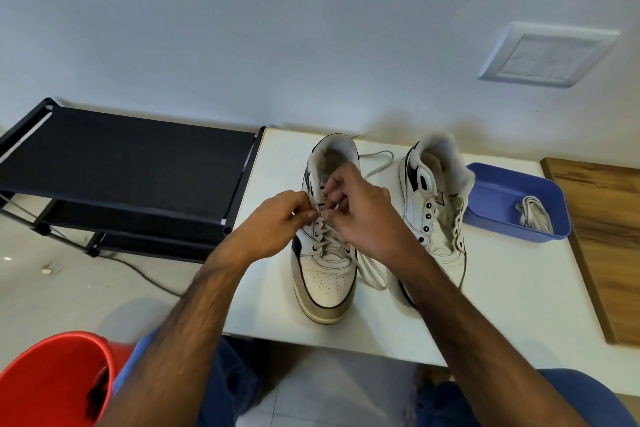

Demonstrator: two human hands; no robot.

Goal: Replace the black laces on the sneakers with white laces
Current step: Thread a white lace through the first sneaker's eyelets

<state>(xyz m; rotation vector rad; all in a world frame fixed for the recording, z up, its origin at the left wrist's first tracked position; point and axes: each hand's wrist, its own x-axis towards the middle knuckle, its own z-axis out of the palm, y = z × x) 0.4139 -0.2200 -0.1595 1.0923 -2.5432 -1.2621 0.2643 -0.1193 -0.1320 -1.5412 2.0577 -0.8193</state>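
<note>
Two white sneakers with black trim stand on a white table (502,315), toes toward me. The left sneaker (325,281) carries a white lace (372,270) crossed through its lower eyelets, with loose ends trailing on the table beside it and behind its heel. My left hand (277,225) and my right hand (367,215) meet over its upper eyelets, each pinching the white lace. The right sneaker (436,204) has bare eyelets and no lace. A spare white lace (535,217) lies coiled in a blue tray (491,191).
A black shoe rack (124,163) stands left of the table against the wall. A red bucket (52,381) with something black inside sits at the lower left. A wooden board (609,239) borders the table's right side. A cable runs along the floor.
</note>
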